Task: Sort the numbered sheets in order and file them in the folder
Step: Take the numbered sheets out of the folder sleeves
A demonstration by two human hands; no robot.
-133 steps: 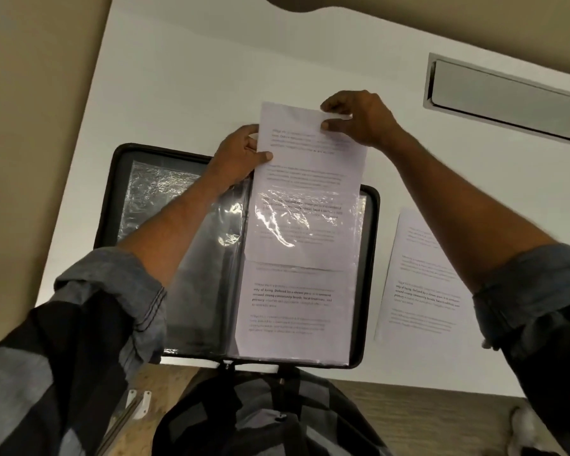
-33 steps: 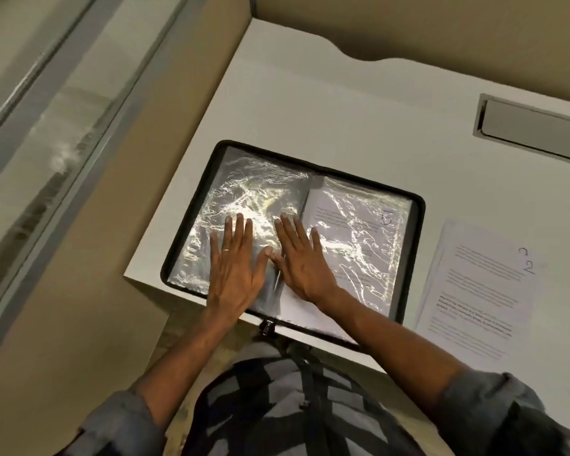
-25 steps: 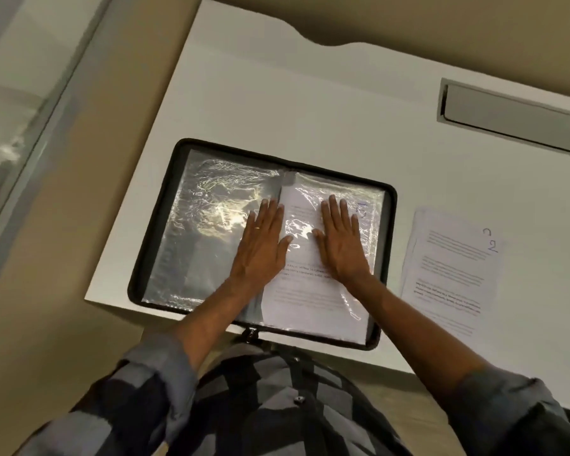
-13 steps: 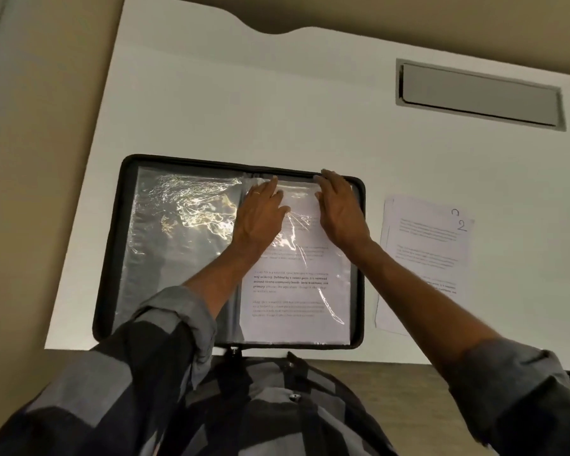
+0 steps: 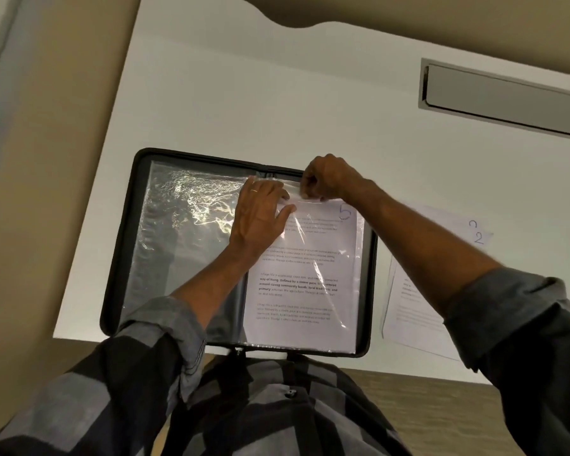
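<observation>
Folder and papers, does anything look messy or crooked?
Yes. The loose sheets right of the folder are fanned, not squared: a second number peeks above the 2. The left sleeve is badly crinkled.

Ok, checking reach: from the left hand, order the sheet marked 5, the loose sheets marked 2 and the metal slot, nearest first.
1. sheet marked 5: in the folder, partly under the left hand.
2. loose sheets marked 2: on the desk, right of the folder.
3. metal slot: far right of the desk.
</observation>
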